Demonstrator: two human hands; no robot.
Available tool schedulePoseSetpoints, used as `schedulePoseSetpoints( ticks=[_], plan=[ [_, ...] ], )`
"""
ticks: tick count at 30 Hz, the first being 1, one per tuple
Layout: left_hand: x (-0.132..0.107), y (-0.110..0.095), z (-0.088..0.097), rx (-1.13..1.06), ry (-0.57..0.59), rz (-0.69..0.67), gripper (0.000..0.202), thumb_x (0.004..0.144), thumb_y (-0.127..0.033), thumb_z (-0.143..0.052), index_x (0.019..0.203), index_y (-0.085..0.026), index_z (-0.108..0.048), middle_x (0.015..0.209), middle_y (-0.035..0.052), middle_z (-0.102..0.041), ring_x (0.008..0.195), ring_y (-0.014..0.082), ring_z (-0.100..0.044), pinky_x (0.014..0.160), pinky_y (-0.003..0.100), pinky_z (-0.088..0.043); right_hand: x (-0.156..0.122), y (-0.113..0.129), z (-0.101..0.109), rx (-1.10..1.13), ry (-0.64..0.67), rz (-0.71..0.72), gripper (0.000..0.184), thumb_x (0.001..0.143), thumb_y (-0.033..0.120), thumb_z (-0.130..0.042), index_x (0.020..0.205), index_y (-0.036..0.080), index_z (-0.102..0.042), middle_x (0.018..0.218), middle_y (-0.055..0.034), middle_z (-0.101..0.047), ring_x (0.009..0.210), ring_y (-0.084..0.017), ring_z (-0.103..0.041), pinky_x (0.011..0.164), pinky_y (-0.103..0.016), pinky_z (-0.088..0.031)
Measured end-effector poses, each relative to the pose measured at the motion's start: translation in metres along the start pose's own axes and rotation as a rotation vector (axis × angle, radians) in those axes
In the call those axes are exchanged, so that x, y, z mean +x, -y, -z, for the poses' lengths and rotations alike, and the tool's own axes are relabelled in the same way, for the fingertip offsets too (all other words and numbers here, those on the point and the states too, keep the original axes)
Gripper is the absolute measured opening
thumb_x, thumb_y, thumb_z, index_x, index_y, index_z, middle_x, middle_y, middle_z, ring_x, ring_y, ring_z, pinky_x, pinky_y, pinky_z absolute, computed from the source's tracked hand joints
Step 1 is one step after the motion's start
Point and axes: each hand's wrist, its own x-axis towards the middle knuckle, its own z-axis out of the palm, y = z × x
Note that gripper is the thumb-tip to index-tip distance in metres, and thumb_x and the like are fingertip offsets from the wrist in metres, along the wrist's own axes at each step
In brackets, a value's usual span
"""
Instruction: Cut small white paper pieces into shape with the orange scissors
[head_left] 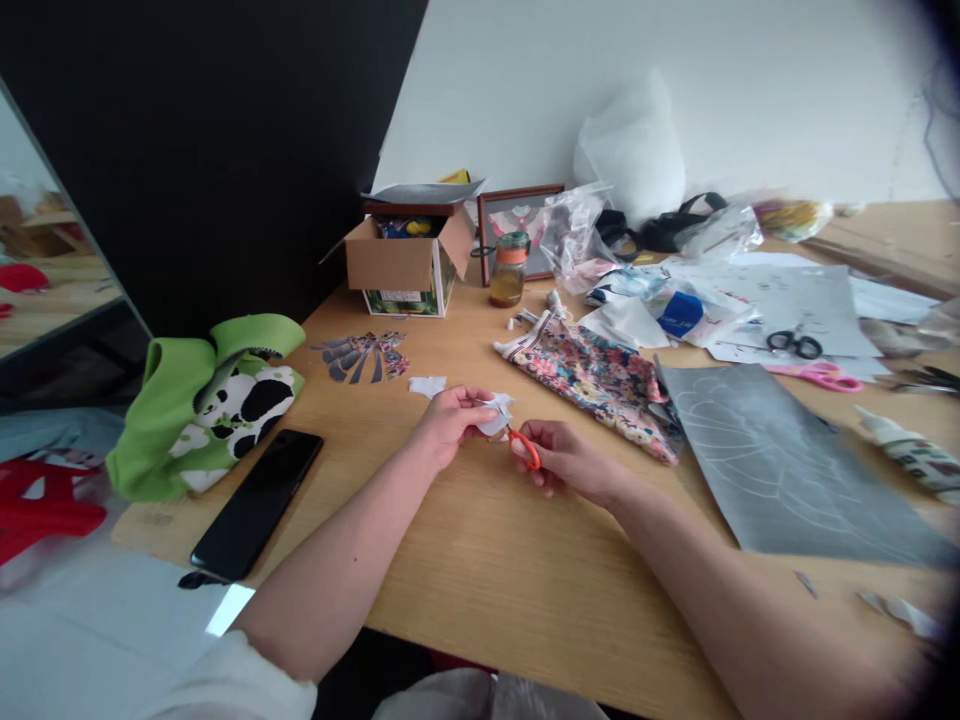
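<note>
**Risks noted: small piece at the scissors, held above the table**

Table (480, 560): the near part is bare wood and both forearms are stretched over it. Both hands appear to be held just above the wood, so a wobble is judged possible.

Grey sheet (780, 470): it lies just right of the right forearm. A sweep of the elbow is judged able to drag or crease it.

Floral cloth (592, 375): it is bunched close behind the right hand. A blade tip pushed too far forward could snag it.

Phone (259, 500): it lies near the left table edge, well apart from the hands. Little risk is seen there.

Left hand (450, 425): it is closed in a pinch on the piece (496, 415), which is held above the table between the two hands. The fingertips lie right beside the blades, so a nick is the chief hazard.

Right hand (570, 462): it is closed through the orange handles of the scissors (525, 448). How far the blades are open cannot be told, as they are hidden by the piece.

Piece: it is white, small and limp. It is judged likely to fold or slip in the pinch, and the cut line would then be spoiled.
</note>
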Motion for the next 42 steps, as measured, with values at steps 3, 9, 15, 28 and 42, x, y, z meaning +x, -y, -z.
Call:
schedulePoseSetpoints(
  ticks=[3,9,15,28,42],
  plan=[
    [0.0009,0.0003,0.0005,-0.003,0.005,0.002,0.027,0.057,-0.003,-0.075,0.079,-0.012,-0.063,0.072,0.0042,-0.068,0.060,0.0133,-0.063,0.055,0.024,-0.050,-0.0001,0.0007,-0.0007,-0.017,-0.014,-0.008,0.049,0.072,0.063,-0.070,0.075,0.018,-0.052,0.064,0.0024,-0.054,0.044,-0.007,-0.045,0.039,-0.019,-0.038],
    [0.0001,-0.0018,0.0009,0.004,0.008,0.003,0.023,0.059,-0.002,-0.073,0.078,-0.011,-0.063,0.070,0.0041,-0.068,0.059,0.0136,-0.063,0.054,0.025,-0.050,-0.0008,0.0028,-0.0017,-0.017,-0.030,-0.029,0.051,0.071,0.064,-0.071,0.074,0.018,-0.051,0.062,0.0027,-0.054,0.043,-0.006,-0.044,0.038,-0.019,-0.036],
    [-0.0008,-0.0028,0.0018,0.015,0.052,0.007,0.020,0.061,-0.005,-0.074,0.077,-0.011,-0.063,0.070,0.0047,-0.067,0.060,0.0140,-0.063,0.057,0.028,-0.052,-0.0009,0.0028,-0.0017,0.001,-0.032,-0.026,0.051,0.069,0.063,-0.073,0.075,0.018,-0.052,0.064,0.0021,-0.055,0.044,-0.006,-0.045,0.039,-0.019,-0.038],
    [0.0013,-0.0018,0.0035,0.056,0.007,-0.038,0.021,0.059,-0.006,-0.074,0.076,-0.012,-0.064,0.070,0.0033,-0.066,0.060,0.0127,-0.061,0.052,0.023,-0.047,-0.0011,0.0029,-0.0007,-0.012,-0.009,-0.035,0.049,0.071,0.062,-0.072,0.074,0.018,-0.052,0.062,0.0025,-0.054,0.044,-0.007,-0.045,0.039,-0.019,-0.037],
    [-0.0003,-0.0022,0.0016,0.047,0.000,-0.022,0.021,0.059,-0.002,-0.071,0.077,-0.012,-0.064,0.070,0.0038,-0.067,0.060,0.0130,-0.062,0.054,0.023,-0.046,-0.0010,0.0013,0.0000,0.014,0.013,-0.028,0.047,0.073,0.059,-0.073,0.075,0.017,-0.053,0.067,0.0010,-0.056,0.047,-0.007,-0.048,0.040,-0.019,-0.039]
  ],
)
